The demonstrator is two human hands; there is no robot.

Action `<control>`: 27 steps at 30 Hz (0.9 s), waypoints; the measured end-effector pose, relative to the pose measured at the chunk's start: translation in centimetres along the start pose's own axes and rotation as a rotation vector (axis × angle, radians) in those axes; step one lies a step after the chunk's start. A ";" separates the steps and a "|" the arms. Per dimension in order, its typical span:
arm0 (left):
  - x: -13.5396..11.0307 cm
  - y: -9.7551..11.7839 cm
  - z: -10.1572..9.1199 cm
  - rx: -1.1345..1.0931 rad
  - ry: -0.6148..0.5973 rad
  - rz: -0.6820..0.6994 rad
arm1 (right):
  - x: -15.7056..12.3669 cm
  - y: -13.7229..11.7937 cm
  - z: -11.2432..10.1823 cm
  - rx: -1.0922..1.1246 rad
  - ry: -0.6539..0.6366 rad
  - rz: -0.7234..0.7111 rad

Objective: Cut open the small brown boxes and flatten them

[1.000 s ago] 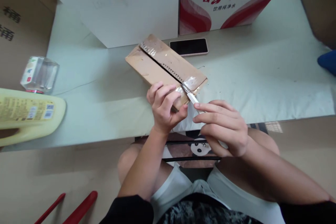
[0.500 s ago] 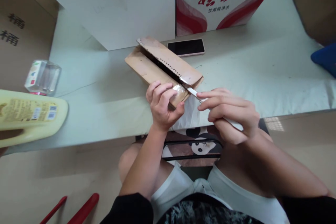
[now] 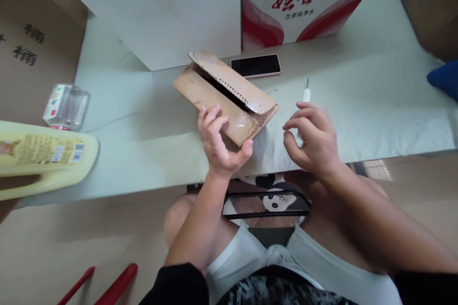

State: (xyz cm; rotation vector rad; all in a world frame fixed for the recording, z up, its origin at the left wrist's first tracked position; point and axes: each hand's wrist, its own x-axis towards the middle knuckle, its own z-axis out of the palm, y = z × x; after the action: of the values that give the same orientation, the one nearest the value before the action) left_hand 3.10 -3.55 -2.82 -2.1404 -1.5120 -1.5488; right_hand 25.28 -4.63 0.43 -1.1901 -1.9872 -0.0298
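Observation:
A small brown cardboard box rests at an angle on the table, its perforated flap partly raised over a dark gap. Clear tape shines at its near end. My left hand lies against the near side of the box, fingers spread and loose, thumb by the bottom corner. To the right of the box, over the table, my right hand has its fingers curled round a slim white-handled knife. Its thin blade points away from me; the fingers hide much of the handle.
A phone lies behind the box, before a large white box and a red-and-white carton. At left are a clear bottle and a yellow jug. A blue object shows at far right.
My right hand has drawn the knife out of the box's seam and moved it right, turning the blade away from me. My left fingers have loosened and spread on the box.

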 end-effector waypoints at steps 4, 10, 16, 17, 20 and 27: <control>0.0 0.3 -0.3 -0.023 0.007 -0.039 | -0.9 2.2 2.7 -0.134 -0.381 0.271; -0.3 0.2 -0.7 -0.140 0.047 -0.232 | -0.8 1.6 3.3 -0.276 -0.685 0.389; -0.5 -1.7 -1.2 -0.214 0.251 -0.252 | -0.6 1.0 3.4 -0.341 -0.670 0.367; -0.4 -1.9 -1.4 -0.163 0.279 -0.272 | -0.6 1.0 3.5 -0.344 -0.668 0.365; 0.2 -2.4 -2.2 -0.014 0.355 -0.383 | -0.6 0.9 3.5 -0.345 -0.674 0.366; 2.2 -4.3 -3.6 -0.221 0.370 -0.792 | -0.6 0.8 3.5 -0.337 -0.680 0.386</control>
State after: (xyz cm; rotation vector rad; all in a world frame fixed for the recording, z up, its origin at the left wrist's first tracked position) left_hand -2.55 -2.02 -1.30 -1.2299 -2.2496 -2.2579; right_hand 23.83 -3.20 -2.62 -1.9873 -2.3351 0.2799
